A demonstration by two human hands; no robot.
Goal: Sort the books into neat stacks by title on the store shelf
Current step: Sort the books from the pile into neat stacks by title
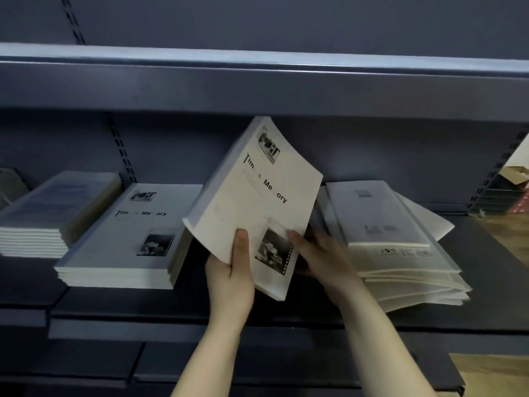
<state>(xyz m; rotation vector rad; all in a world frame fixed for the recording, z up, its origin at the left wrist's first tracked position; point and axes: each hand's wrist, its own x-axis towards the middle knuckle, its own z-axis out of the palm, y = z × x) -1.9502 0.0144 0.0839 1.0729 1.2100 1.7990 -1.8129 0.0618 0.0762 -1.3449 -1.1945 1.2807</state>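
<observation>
A white book titled "Time & Memory" (252, 196) is held tilted above the dark shelf (286, 316). My left hand (232, 276) grips its lower edge, thumb on the cover. My right hand (320, 259) touches the book's lower right corner, with its fingers partly hidden behind the cover. A neat stack with the same title (128, 239) lies to the left. Further left sits a stack of blue-covered books (54, 213). On the right, a loose, untidy pile of other white books (392, 242) is fanned out.
The upper shelf board (257, 78) hangs close above the raised book. Slotted uprights (120, 150) run down the back panel. Cardboard boxes (512, 181) show past the shelf's right end, and a brown box (492, 373) sits at the lower right.
</observation>
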